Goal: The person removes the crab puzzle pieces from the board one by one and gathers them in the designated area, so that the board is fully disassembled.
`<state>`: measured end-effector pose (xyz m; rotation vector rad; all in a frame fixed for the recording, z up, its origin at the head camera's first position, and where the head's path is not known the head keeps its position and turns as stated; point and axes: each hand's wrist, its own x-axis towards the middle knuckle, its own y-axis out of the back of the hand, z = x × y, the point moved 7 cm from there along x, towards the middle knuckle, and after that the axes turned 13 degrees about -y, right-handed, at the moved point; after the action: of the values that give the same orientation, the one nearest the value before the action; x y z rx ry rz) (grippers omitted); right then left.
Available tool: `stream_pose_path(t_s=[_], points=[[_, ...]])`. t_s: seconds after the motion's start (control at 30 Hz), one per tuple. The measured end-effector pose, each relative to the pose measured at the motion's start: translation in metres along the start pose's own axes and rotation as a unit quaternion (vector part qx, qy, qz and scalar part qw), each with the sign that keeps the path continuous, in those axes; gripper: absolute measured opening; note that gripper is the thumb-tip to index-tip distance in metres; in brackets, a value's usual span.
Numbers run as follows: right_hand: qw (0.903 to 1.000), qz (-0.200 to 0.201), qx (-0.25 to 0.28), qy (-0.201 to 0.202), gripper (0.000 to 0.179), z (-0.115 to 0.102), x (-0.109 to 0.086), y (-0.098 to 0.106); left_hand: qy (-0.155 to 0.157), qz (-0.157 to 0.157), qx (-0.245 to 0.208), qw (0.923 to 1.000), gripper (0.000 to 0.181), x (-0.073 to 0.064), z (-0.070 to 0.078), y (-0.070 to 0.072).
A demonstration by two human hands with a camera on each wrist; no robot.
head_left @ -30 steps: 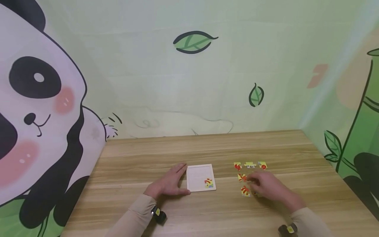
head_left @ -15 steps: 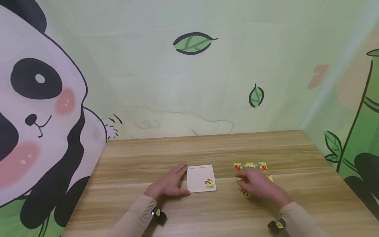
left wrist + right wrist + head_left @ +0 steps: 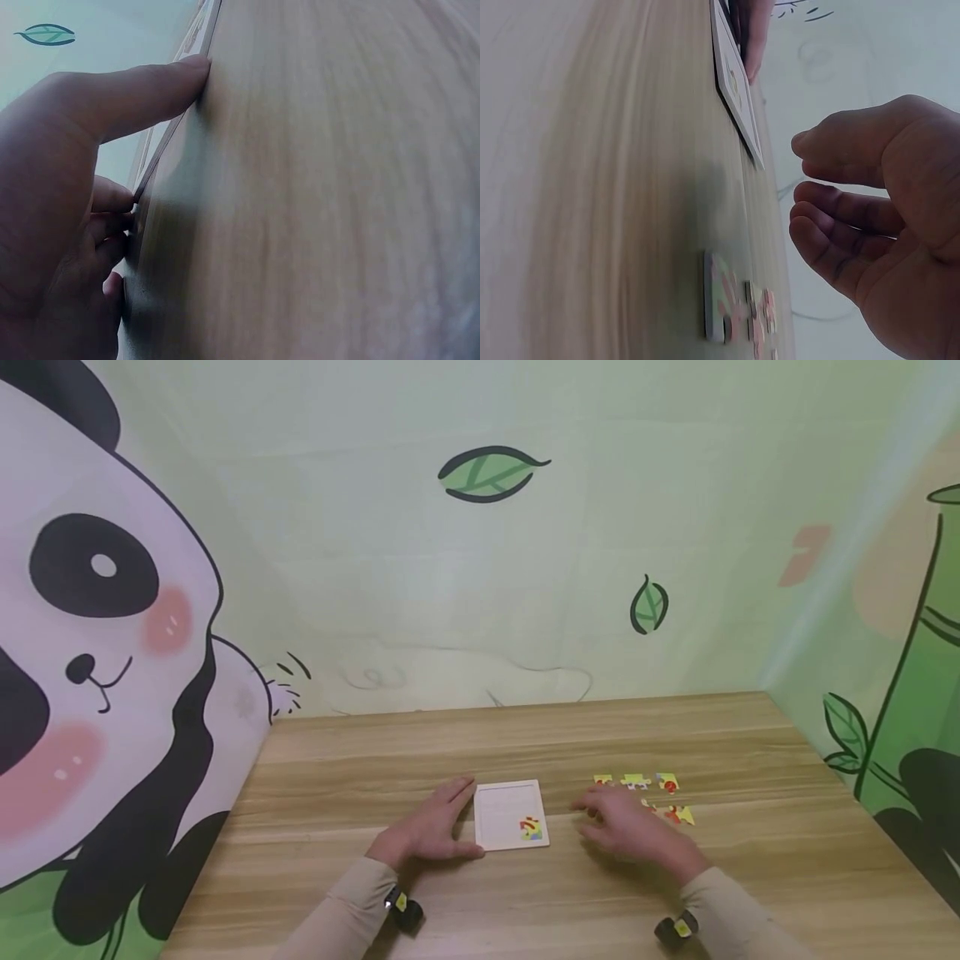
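My left hand point(image 3: 429, 823) holds the left side of a small white puzzle tray point(image 3: 498, 817), thumb at the near corner and index finger by the far one. One colourful jigsaw piece point(image 3: 531, 828) lies in the tray's near right corner. To the right of the tray, my right hand point(image 3: 637, 828) hovers over the loose pieces, fingers loosely bent towards the tray. In the right wrist view no piece shows between its thumb and fingers, and a loose jigsaw piece point(image 3: 721, 300) lies on the table below. The hand hides part of the group in the head view.
At the far side of the group lie a yellow puzzle piece point(image 3: 635, 781) and a red-and-yellow puzzle piece point(image 3: 667, 782). Another puzzle piece point(image 3: 680, 814) lies right of my right hand. Behind the wooden table point(image 3: 390, 743) stands a printed wall point(image 3: 360, 543).
My right hand has moved left across the loose pieces towards the tray, uncovering pieces on the right and covering those on the left. My left hand and the tray have stayed in place.
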<state>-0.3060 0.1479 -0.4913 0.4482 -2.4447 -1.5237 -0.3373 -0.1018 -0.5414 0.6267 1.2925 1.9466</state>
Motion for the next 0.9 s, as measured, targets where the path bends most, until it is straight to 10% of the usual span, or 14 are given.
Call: stream_pose_path(t_s=[0.9], points=[[0.9988, -0.010, -0.026, 0.039, 0.033, -0.039, 0.020, -0.022, -0.012, 0.011, -0.005, 0.9999, 0.104, -0.001, 0.001, 0.000]])
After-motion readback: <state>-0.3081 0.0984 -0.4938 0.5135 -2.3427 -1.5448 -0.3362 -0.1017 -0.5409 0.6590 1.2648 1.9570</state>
